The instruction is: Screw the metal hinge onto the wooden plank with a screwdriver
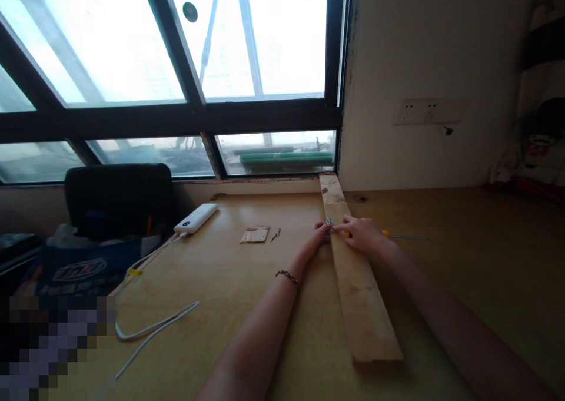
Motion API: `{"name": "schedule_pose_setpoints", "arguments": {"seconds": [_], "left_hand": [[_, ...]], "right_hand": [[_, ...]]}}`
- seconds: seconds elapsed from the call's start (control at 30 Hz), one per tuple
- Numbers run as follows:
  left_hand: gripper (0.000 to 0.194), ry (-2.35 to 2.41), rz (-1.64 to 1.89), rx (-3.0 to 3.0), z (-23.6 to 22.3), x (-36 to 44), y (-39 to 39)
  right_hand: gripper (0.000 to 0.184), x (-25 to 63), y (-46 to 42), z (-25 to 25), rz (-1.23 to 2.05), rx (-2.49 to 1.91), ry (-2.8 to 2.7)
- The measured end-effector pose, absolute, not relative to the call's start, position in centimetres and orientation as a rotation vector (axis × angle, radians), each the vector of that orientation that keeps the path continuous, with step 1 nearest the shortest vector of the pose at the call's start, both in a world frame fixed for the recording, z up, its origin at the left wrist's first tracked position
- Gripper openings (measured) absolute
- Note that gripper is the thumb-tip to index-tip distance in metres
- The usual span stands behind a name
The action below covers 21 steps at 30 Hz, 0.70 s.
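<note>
A long wooden plank (366,301) lies on the tabletop, running from the window wall toward me. At its left edge my left hand (318,236) is closed, its fingertips pinching a small shiny metal piece (329,224) whose exact kind I cannot make out. My right hand (364,234) rests over the plank, its index finger reaching to the metal piece. Under its curled fingers is a yellow-handled screwdriver (385,234), with the shaft pointing right, away from the plank. Left of the plank are a small thin wooden piece (255,234) and a couple of screws (275,234).
A white power bank (196,218) with a white cable (154,324) lies on the left of the wooden table (247,295). Beyond the left edge stand a black chair (119,192) and a blue bag (83,268). Window and wall border the far side.
</note>
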<state>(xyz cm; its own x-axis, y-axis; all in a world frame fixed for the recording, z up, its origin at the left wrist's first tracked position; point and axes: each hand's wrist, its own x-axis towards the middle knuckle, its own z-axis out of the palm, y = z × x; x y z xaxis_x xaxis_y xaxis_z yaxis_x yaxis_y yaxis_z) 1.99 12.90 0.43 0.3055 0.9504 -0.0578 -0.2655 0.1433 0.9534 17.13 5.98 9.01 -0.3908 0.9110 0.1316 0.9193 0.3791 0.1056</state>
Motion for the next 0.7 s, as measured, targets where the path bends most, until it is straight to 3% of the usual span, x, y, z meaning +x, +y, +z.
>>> {"name": "schedule_pose_setpoints", "arguments": {"seconds": [0.17, 0.47, 0.7], "left_hand": [[0.031, 0.928, 1.299, 1.102, 0.6, 2.8, 12.7], [0.017, 0.907, 1.315, 1.128, 0.4, 3.1, 13.5], [0.027, 0.828, 1.397, 0.995, 3.0, 3.2, 13.1]], "right_hand": [[0.04, 17.0, 5.9, 9.4, -0.176, -1.758, -2.564], [0.041, 17.0, 6.0, 9.1, -0.191, -1.759, -2.543], [0.038, 16.9, 5.9, 9.2, -0.174, -1.8, -2.536]]}}
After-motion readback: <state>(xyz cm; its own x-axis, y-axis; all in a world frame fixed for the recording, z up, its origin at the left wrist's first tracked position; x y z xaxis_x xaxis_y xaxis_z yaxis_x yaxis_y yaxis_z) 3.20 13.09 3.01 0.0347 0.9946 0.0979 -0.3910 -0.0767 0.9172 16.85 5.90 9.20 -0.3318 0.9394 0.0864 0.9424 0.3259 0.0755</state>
